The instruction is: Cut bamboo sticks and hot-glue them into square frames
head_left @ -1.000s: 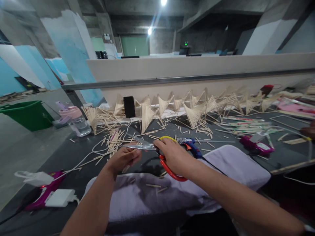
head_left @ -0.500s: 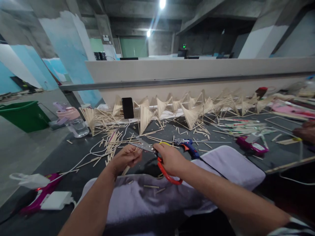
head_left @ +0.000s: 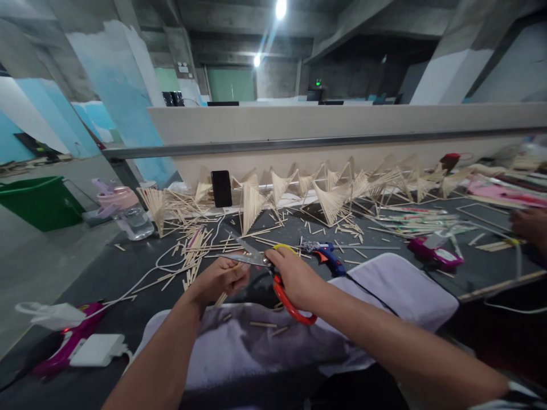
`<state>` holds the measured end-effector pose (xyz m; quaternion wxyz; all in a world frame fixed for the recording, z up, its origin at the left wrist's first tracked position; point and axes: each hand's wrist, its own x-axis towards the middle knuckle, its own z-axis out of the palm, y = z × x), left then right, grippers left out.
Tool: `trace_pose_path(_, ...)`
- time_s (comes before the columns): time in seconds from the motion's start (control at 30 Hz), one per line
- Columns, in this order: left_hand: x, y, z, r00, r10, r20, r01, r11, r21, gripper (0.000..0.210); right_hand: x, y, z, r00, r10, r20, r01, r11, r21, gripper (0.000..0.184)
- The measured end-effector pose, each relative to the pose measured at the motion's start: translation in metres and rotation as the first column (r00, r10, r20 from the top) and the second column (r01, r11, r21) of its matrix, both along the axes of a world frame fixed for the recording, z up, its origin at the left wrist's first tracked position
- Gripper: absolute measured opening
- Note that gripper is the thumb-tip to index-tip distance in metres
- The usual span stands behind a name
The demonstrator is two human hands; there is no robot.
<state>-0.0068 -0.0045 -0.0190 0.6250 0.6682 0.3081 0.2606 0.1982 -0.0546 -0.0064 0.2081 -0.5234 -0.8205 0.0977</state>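
Note:
My right hand (head_left: 294,276) grips a pair of scissors (head_left: 256,259) with red and yellow handles. The scissor blades stand apart and point left, the lower one right above my left hand (head_left: 226,277). The fingers of that left hand are closed on a thin wooden stick (head_left: 221,299), whose end pokes out below the palm; the rest is hidden by the fingers. Under both wrists lies a pale purple cloth pad (head_left: 231,347) with a few short stick pieces (head_left: 262,324) on it. A blue glue gun (head_left: 327,256) rests just beyond my right hand.
Twisted stick models (head_left: 252,208) line the back of the dark table, near a black phone (head_left: 221,188). Loose sticks (head_left: 194,256) lie at left. A water bottle (head_left: 128,210), power strips (head_left: 70,341) and cables flank the work area. Another person's hand (head_left: 530,225) is at far right.
My left hand has shifted slightly right and down, with the stick end moving along. The scissors stay apart at nearly the same place. The other person's hand at far right has moved a little.

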Motion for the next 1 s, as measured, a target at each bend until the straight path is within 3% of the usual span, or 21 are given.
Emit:
trace_pose_path(0.27,0.005,0.003,0.006,0.997,-0.060,-0.054,0.055,0.995,-0.086,0.046,0.001,0.009,-0.022,0.996,0.049,-0.081,-0.047,0.999,0.019,0.034)
trace_pose_path(0.43,0.006,0.008,-0.003,0.999,-0.036,-0.027,0.033,0.993,-0.117,0.041,0.000,0.013,-0.025,0.998,0.017,-0.065,-0.016,1.000,0.023,0.033)
trace_pose_path(0.6,0.009,0.009,-0.007,0.999,0.044,0.008,-0.043,0.995,-0.094,0.038,0.002,0.017,-0.024,0.996,0.003,-0.092,-0.004,1.000,-0.015,0.038)
trace_pose_path(0.87,0.011,0.005,0.008,0.997,0.071,0.003,-0.071,0.994,-0.082,0.043,0.006,0.022,-0.021,0.972,-0.042,-0.232,0.017,0.994,-0.106,0.036)
trace_pose_path(1.0,0.006,0.009,0.010,0.997,0.033,-0.072,-0.041,0.993,-0.115,0.042,0.021,0.017,-0.005,0.968,-0.174,-0.181,0.155,0.981,-0.115,0.032)
